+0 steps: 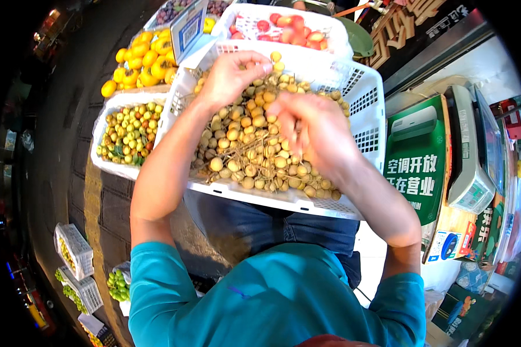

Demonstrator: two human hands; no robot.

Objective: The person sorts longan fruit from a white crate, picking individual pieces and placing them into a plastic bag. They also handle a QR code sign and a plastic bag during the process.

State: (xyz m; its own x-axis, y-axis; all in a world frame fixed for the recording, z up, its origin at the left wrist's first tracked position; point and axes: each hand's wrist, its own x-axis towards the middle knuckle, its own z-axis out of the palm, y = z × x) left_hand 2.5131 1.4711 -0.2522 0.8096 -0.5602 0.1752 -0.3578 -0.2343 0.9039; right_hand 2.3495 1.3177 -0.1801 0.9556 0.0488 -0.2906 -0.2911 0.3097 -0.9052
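A big white plastic basket (307, 207) in front of me holds a heap of longans (243, 136), round and tan, many on thin brown twigs. Over its far left part, my left hand (233, 80) is closed, thumb against fingers, on a small sprig of longans (276, 56) that shows by the fingertips. My right hand (314, 122) is above the right half of the heap, its fingers bent inward and slightly blurred. Whatever lies between those fingers is hidden. The two hands are a short way apart, with longans visible between them.
Left of the basket stand a tray of green-red jujubes (130, 130) and a pile of orange persimmons (147, 58). A framed sign (188, 32) rises behind them. Red fruit (292, 29) fills a far basket. A scale (469, 150) and a green sign (414, 156) flank the right side.
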